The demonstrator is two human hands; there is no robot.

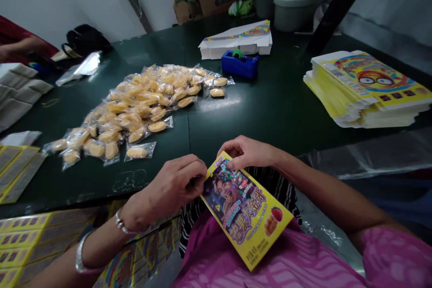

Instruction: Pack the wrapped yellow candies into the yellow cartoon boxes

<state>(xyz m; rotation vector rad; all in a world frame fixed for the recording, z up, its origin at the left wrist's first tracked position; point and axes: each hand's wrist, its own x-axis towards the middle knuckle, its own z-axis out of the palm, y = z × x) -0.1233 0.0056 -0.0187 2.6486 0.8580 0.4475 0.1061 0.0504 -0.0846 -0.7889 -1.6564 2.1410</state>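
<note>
A yellow printed carton [248,216], with a picture and large lettering on its face, is tilted over my lap just below the table edge. My left hand [184,175] pinches its upper left edge with curled fingers. At the upper right corner my right hand [248,150] grips the carton, thumb on the printed face and fingers behind. The back of the carton is hidden. Beyond my hands lies a heap of small yellow pieces in clear wrappers [141,103], spread over the dark green table [216,126].
A blue tape dispenser [239,65] stands by a stack of flat white cartons [236,42]. At right is a pile of flat yellow cartons [367,92]. Packed yellow boxes [30,243] sit lower left. Grey buckets [297,11] stand at the back; another person's arm [25,49] shows far left.
</note>
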